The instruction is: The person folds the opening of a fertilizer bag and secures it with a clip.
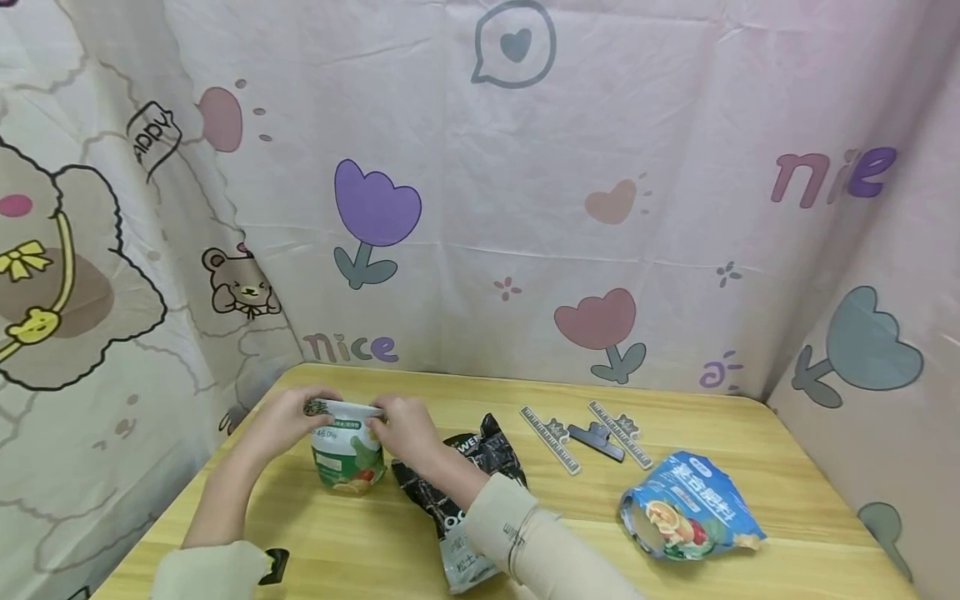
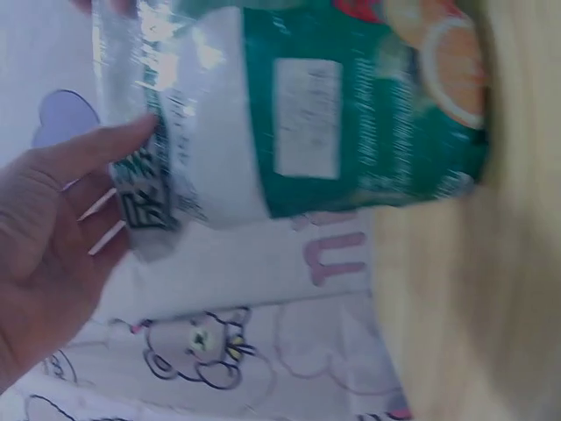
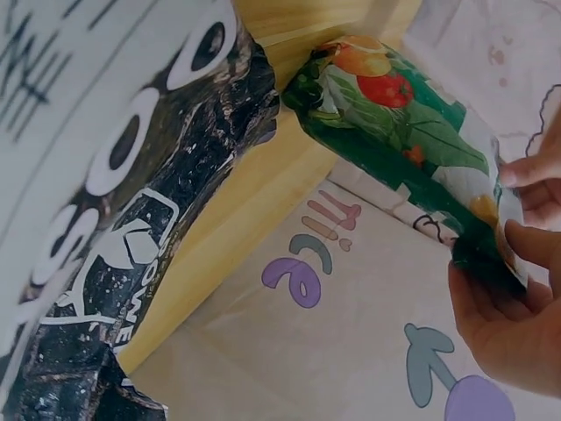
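Both the left hand and right hand pinched a green bag's top. A black bag lay nearby.

Pale printed fabric encloses the space on three sides: rear curtain with purple tulip, dusky-pink tulip and heart-centred speech bubble; left curtain with cartoon bear; right curtain with blue-green tulip. Foreground: yellowish wood-grain tabletop, rear corners rounded. Lighting soft, diffuse.
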### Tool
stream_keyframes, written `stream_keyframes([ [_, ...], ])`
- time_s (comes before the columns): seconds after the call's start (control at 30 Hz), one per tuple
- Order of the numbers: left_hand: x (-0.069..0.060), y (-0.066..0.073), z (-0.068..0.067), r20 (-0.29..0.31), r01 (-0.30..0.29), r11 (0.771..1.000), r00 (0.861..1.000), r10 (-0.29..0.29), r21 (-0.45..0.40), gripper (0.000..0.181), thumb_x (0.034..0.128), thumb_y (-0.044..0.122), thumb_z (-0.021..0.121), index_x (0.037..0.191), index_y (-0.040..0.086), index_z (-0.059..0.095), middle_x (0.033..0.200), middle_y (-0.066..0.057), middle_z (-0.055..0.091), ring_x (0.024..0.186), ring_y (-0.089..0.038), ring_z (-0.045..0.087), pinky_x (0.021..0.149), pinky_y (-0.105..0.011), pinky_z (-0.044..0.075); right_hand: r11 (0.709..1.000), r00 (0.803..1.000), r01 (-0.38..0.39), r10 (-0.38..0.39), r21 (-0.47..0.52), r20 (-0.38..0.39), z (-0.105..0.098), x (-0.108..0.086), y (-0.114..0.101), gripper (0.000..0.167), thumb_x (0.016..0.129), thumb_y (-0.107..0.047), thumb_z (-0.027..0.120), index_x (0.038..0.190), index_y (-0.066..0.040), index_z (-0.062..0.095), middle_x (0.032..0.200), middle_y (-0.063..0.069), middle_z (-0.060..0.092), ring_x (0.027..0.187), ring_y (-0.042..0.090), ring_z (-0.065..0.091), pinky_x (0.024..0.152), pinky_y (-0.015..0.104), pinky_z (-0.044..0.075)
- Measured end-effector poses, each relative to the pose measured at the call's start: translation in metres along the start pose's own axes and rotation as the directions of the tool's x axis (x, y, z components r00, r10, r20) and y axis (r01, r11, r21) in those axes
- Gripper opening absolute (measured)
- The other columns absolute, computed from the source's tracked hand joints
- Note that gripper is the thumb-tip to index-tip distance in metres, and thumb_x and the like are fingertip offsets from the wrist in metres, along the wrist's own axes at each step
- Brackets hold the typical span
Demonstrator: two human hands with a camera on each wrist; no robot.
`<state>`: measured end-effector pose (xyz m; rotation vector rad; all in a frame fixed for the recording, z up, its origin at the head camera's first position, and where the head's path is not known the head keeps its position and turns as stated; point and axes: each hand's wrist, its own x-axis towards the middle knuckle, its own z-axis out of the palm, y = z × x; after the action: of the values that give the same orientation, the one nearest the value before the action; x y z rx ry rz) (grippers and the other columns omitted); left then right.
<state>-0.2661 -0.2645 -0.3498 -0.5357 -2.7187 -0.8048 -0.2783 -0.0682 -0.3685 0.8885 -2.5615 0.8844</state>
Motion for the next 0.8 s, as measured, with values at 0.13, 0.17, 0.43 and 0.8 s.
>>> stream_keyframes([
  [0.13, 0.0014, 0.0048, -0.0033, 0.066, -0.009, 0.998, 0.998, 0.005, 0.058, 0.023, 0.0762, 0.003, 0.072, 0.098, 0.001, 0.068, 0.092, -0.013, 0.066, 0.082, -0.029, 0.060, 0.066, -0.042, 0.049, 0.996, 0.998, 0.061, -0.063, -0.065, -0.031, 0.0040, -0.0002, -0.0028, 0.011, 0.084, -0.013, 0.068, 0.093, -0.006, 0.068, 0.082, -0.001, 0.067, 0.063, 0.000, 0.054, 0.051, 0.006, 0.039],
  [0.17, 0.0017, 0.0054, -0.0036, 0.069, -0.009, 0.998, 0.998, 0.004, 0.067, 0.022, 0.0761, 0.003, 0.072, 0.098, 0.002, 0.068, 0.092, -0.012, 0.066, 0.082, -0.028, 0.060, 0.065, -0.041, 0.049, 0.996, 0.997, 0.063, -0.066, -0.066, -0.038, 0.0043, -0.0004, -0.0032, 0.011, 0.084, -0.012, 0.068, 0.092, -0.006, 0.068, 0.082, 0.000, 0.067, 0.063, 0.000, 0.055, 0.051, 0.006, 0.039],
  [0.43, 0.0023, 0.0030, 0.0006, 0.056, 0.030, 0.996, 0.998, -0.035, 0.089, 0.015, 0.0743, 0.006, 0.074, 0.088, 0.007, 0.071, 0.083, -0.005, 0.066, 0.074, -0.022, 0.059, 0.061, -0.037, 0.047, 0.997, 0.997, 0.045, -0.048, -0.059, -0.056, 0.0057, -0.0024, -0.0025, 0.008, 0.082, -0.011, 0.069, 0.089, -0.007, 0.069, 0.078, -0.002, 0.066, 0.060, 0.000, 0.054, 0.050, 0.006, 0.040],
  [0.8, 0.0013, 0.0017, 0.0024, 0.034, 0.041, 0.994, 0.998, -0.045, 0.099, 0.011, 0.0739, 0.008, 0.074, 0.084, 0.009, 0.071, 0.079, -0.002, 0.066, 0.071, -0.018, 0.057, 0.060, -0.036, 0.045, 0.995, 0.994, 0.063, -0.070, -0.077, -0.082, 0.0077, -0.0026, -0.0016, 0.006, 0.082, -0.010, 0.069, 0.087, -0.007, 0.071, 0.075, -0.002, 0.066, 0.059, 0.000, 0.055, 0.050, 0.006, 0.039],
])
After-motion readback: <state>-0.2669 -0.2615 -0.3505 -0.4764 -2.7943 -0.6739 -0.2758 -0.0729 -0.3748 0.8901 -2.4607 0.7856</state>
